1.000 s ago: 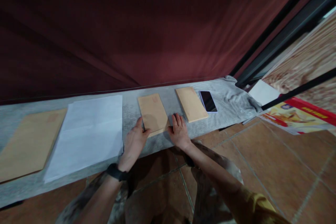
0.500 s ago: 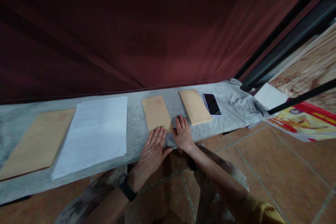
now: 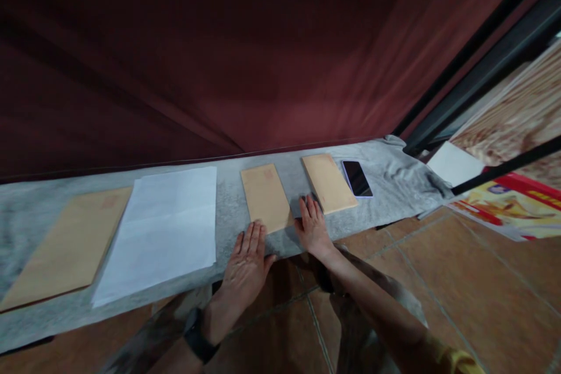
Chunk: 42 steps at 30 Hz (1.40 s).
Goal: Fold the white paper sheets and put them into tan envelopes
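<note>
vs 0.5 s ago: left hand pulled back off small envelope, now flat at near edge of table, fingertips right at envelope's near end. fingers straight, close together, gripping nothing. right hand same spot, flat just right of envelope's near corner, fingers slightly apart, nothing held. right of small envelope: second envelope, then phone. left of it: white sheet, then large envelope. small envelope fully in view.
</note>
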Each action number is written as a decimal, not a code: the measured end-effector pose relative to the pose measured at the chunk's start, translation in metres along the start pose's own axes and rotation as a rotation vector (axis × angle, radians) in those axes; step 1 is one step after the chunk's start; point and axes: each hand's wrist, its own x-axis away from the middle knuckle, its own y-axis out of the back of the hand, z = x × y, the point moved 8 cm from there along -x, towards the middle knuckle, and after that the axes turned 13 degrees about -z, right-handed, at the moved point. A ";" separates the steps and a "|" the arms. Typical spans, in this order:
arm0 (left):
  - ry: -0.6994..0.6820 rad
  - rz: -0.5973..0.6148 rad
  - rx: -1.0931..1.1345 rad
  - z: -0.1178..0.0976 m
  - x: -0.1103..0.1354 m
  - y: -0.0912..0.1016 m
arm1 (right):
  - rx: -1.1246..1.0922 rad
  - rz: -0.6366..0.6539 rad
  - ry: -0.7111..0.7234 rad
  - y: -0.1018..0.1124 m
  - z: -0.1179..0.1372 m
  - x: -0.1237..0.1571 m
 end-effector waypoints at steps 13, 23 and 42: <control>0.329 -0.037 0.241 0.040 -0.018 0.000 | -0.228 0.236 0.356 0.018 0.062 0.025; 0.767 0.043 0.655 0.070 -0.023 -0.019 | -0.176 0.236 0.387 0.017 0.059 0.030; 0.115 0.154 0.038 -0.013 -0.008 -0.006 | -0.153 0.320 0.444 0.014 0.032 0.031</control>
